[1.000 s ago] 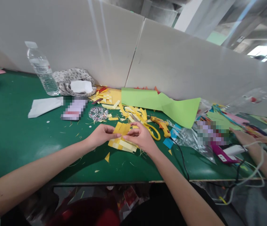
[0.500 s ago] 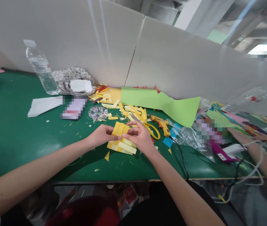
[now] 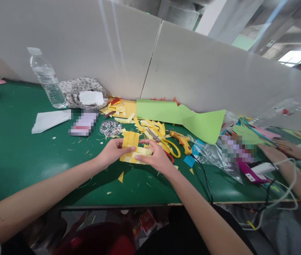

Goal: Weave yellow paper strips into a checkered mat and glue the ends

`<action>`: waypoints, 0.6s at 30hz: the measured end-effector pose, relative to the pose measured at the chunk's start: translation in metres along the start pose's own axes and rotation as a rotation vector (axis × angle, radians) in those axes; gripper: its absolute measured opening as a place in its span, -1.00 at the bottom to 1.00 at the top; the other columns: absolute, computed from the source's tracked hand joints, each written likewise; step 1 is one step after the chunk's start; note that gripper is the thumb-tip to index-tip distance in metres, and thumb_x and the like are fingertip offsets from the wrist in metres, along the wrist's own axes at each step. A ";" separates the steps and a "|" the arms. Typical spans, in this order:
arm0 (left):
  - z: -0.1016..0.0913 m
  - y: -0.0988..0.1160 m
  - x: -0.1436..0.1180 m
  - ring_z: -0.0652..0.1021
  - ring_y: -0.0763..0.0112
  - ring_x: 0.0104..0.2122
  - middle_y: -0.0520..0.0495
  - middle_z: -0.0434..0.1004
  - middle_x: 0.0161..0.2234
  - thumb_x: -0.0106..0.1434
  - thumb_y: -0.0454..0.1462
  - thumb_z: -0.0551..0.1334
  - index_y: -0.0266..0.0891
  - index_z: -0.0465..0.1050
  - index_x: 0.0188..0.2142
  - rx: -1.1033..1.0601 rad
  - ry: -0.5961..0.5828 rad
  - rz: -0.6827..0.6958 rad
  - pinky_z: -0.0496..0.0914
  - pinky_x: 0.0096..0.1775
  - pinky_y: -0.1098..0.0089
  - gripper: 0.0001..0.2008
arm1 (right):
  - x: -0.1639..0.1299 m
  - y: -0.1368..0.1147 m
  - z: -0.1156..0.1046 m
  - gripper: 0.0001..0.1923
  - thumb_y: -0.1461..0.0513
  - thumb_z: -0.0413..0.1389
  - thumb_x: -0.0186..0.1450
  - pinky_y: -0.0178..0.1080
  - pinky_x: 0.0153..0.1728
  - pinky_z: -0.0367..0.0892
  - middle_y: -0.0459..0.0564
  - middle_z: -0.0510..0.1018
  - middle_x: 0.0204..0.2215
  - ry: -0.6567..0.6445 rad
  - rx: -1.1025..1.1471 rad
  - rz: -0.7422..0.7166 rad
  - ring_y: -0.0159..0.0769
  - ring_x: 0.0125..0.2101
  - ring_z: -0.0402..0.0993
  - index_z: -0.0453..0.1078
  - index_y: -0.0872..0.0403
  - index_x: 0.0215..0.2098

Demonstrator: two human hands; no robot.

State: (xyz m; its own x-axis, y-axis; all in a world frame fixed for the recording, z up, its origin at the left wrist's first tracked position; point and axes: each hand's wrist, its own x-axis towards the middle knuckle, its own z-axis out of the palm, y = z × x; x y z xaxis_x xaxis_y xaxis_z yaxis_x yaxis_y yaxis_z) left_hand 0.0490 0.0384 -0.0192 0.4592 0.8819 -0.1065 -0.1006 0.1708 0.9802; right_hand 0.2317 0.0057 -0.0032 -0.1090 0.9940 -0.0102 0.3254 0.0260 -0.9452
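Note:
Woven yellow paper strips, deep yellow crossed with pale yellow, are held just above the green table. My left hand pinches their left side, thumb lying across the front. On the right, my right hand is closed on the pale strips, thumb in front and fingers partly hidden behind. Scissors with yellow handles lie just beyond my right hand, beside a pile of cut yellow paper strips. A yellow glue gun rests to the right of the scissors.
Green paper leans along the partition. At the back left stand a water bottle and a spotted cloth pouch. A phone lies before the pouch. At the right, another person's hands work near cables and a plastic bag.
The woven paper has shifted slightly left and turned in my hands. My right thumb has moved down onto the pale strips, and my hands are a little farther apart.

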 end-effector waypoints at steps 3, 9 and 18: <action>0.001 0.001 0.000 0.55 0.39 -0.36 -0.05 0.58 -0.29 0.02 -0.20 0.32 -0.22 0.46 -0.27 0.009 -0.003 0.032 0.43 -0.31 0.41 -0.74 | 0.001 0.000 -0.001 -0.50 0.19 0.27 -0.07 -0.30 -0.59 0.27 -0.19 0.38 -0.62 0.031 -0.024 0.006 -0.38 -0.61 0.34 0.34 -0.03 -0.14; 0.002 0.006 0.000 0.55 0.39 -0.36 -0.06 0.58 -0.29 0.04 -0.19 0.30 -0.23 0.46 -0.27 0.051 0.010 0.058 0.43 -0.33 0.43 -0.75 | 0.004 -0.006 -0.011 -0.48 0.19 0.28 -0.08 -0.26 -0.49 0.35 -0.15 0.48 -0.58 0.015 0.079 0.035 -0.33 -0.55 0.44 0.30 0.02 -0.14; 0.000 0.002 0.001 0.54 0.37 -0.36 -0.11 0.57 -0.30 0.01 -0.19 0.31 -0.27 0.46 -0.27 0.033 0.010 0.007 0.42 -0.30 0.39 -0.71 | -0.008 -0.023 -0.017 -0.35 0.20 0.29 -0.08 -0.14 -0.16 0.34 0.02 0.46 -0.10 -0.101 -0.057 -0.106 -0.21 -0.12 0.40 0.26 -0.05 -0.01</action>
State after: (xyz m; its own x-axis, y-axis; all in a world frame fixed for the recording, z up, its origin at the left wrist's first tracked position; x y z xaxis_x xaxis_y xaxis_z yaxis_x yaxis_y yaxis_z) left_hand 0.0490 0.0398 -0.0169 0.4498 0.8874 -0.1011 -0.0750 0.1503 0.9858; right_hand 0.2411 -0.0012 0.0237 -0.2382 0.9698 0.0532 0.3595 0.1389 -0.9227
